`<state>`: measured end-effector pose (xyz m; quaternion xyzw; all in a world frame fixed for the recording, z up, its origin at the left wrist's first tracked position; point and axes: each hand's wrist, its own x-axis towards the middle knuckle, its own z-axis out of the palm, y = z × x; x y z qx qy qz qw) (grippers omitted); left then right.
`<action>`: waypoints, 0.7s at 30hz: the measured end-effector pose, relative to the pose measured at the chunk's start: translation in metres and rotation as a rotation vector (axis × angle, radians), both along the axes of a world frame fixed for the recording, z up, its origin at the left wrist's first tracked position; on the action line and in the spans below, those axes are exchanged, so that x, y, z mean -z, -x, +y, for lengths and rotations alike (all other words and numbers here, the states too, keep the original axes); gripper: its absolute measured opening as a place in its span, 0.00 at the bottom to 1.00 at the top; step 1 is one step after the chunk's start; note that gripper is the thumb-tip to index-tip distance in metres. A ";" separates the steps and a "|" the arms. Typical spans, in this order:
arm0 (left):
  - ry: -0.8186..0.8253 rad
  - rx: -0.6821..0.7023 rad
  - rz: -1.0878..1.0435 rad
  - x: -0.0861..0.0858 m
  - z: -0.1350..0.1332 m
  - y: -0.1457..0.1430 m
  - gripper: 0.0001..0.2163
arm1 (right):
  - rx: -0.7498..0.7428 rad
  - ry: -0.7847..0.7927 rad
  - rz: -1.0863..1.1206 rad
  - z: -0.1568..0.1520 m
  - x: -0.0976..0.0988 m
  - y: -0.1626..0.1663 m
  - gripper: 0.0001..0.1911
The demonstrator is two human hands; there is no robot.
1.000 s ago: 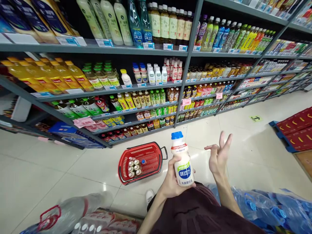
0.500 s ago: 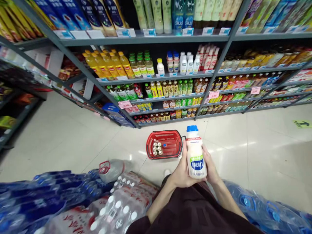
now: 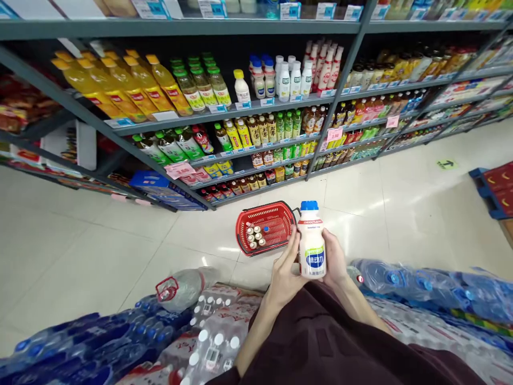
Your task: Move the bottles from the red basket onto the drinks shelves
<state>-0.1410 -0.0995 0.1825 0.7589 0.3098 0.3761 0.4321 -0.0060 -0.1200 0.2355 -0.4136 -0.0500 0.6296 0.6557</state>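
Upright in front of my body is a white plastic drink bottle [image 3: 312, 243] with a blue cap and a green and blue label facing me. My left hand [image 3: 285, 270] wraps its left side and lower edge. On the other side my right hand [image 3: 335, 259] presses against the bottle with curled fingers, partly hidden behind it. Just beyond my left hand, on the floor, stands a red shopping basket [image 3: 280, 210]. Several small bottles with pale caps [image 3: 252, 235] and a blue-capped bottle [image 3: 266, 229] are inside it.
Ahead, a grey shelf rack [image 3: 224, 115] carries rows of bottled drinks. Shrink-wrapped bottle packs [image 3: 216, 331] lie low at left, beside a large clear jug [image 3: 182, 289]. More large water bottles [image 3: 425, 280] line the right. A blue pallet [image 3: 484, 192] stands at far right.
The view has shifted closer to the shelves and turned, showing more on the right. Both hands still hold the bottle, which appears slightly farther left and smaller.
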 end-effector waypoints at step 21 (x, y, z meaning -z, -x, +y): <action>0.433 -0.174 -0.277 -0.006 -0.019 -0.024 0.35 | 0.316 -0.316 -0.040 0.006 -0.003 -0.002 0.31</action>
